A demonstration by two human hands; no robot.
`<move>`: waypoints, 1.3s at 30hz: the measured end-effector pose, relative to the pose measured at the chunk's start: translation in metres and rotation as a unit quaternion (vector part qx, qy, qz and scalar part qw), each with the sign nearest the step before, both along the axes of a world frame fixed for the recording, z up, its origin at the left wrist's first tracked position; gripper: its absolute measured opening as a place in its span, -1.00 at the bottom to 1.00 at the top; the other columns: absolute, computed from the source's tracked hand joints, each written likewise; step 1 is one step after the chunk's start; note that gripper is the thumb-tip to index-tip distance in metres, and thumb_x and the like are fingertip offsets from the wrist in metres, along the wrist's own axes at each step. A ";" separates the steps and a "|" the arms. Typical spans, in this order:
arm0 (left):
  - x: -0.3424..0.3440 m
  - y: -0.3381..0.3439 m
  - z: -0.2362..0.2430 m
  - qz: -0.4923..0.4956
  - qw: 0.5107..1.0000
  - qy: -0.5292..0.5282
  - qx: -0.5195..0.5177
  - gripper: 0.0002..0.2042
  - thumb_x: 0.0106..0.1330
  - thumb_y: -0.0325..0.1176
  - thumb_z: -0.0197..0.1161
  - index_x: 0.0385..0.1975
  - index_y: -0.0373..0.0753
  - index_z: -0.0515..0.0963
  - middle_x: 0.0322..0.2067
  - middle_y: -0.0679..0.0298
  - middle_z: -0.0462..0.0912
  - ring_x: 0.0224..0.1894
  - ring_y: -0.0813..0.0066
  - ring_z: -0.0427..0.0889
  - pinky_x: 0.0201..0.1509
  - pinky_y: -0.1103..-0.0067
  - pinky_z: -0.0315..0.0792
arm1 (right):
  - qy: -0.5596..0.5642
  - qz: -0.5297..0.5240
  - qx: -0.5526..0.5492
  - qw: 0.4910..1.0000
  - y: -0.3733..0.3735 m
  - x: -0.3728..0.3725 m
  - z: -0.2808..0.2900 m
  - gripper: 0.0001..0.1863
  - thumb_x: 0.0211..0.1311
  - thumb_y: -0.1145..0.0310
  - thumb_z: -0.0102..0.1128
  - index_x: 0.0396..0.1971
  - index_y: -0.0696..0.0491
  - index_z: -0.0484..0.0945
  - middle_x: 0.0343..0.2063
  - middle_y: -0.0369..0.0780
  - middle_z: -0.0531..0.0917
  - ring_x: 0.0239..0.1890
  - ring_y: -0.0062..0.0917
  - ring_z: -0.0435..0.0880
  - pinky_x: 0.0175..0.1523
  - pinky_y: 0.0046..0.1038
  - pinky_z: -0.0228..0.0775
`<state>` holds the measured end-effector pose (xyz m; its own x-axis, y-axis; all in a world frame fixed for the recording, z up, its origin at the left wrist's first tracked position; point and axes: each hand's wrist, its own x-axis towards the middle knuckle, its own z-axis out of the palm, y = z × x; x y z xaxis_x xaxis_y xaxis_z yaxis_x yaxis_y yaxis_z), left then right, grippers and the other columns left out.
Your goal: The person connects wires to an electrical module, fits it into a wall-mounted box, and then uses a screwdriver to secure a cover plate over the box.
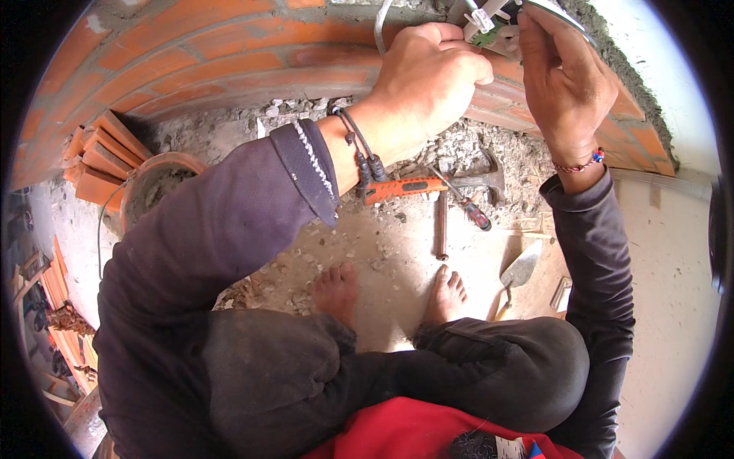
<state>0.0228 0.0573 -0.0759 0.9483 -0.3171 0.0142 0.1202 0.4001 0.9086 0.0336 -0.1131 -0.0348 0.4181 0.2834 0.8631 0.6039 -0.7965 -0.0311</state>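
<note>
Both my hands are up at the brick wall, at a white plastic electrical fitting (pixel 483 20) with a green part showing, near the top edge of the view. My left hand (pixel 432 76) is closed with curled fingers at the fitting's left side; some fingertips are hidden. My right hand (pixel 569 92) pinches the fitting's right side between thumb and fingers, which partly cover it. A white cable (pixel 380 27) hangs just left of my left hand. The fitting's upper part runs out of view.
Below on the rubble-strewn floor lie an orange-handled hammer (pixel 405 189), a screwdriver (pixel 475 214), a brown metal bar (pixel 442 226) and a trowel (pixel 522 265). A bucket (pixel 180 161) and stacked bricks (pixel 111 157) stand left. My bare feet (pixel 335 291) are between my knees and the tools.
</note>
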 end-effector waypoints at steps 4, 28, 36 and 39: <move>-0.003 0.001 0.003 -0.009 0.999 0.003 0.037 -0.61 0.21 -0.45 0.24 0.04 -0.49 0.53 -0.25 0.28 0.65 -0.20 0.59 0.52 -0.03 0.61 0.40 | -0.004 0.001 0.000 1.000 0.003 -0.001 -0.004 -0.79 0.15 0.65 0.29 -0.18 0.19 0.68 -0.44 -0.10 0.72 -0.51 -0.43 0.68 -0.41 -0.48 0.48; 0.019 -0.008 -0.034 0.125 0.864 -0.387 0.297 -0.78 0.14 -0.51 0.21 -0.23 -0.42 0.64 -0.24 0.08 0.75 -0.22 0.41 0.71 -0.15 0.56 0.57 | 0.060 0.029 0.059 0.996 -0.002 -0.013 -0.028 -0.76 0.22 0.53 0.40 -0.10 0.06 0.72 -0.45 -0.29 0.73 -0.46 -0.70 0.67 -0.30 -0.62 0.54; 0.023 -0.008 -0.041 0.157 0.768 -0.504 0.361 -0.85 0.08 -0.51 0.22 -0.41 -0.29 0.72 -0.23 0.08 0.75 -0.15 0.29 0.73 -0.05 0.51 0.59 | 0.152 -0.026 0.038 0.987 0.012 -0.018 -0.033 -0.80 0.20 0.49 0.41 -0.16 0.06 0.71 -0.46 -0.25 0.70 -0.45 -0.67 0.68 -0.32 -0.60 0.55; 0.018 -0.010 -0.036 0.124 0.844 -0.418 0.312 -0.86 0.08 -0.50 0.23 -0.41 -0.30 0.72 -0.25 0.09 0.74 -0.19 0.30 0.73 -0.07 0.51 0.59 | 0.144 0.007 0.063 0.988 0.019 -0.019 -0.022 -0.82 0.16 0.66 0.27 -0.23 0.18 0.64 -0.50 -0.06 0.63 -0.53 -0.26 0.66 -0.44 -0.38 0.44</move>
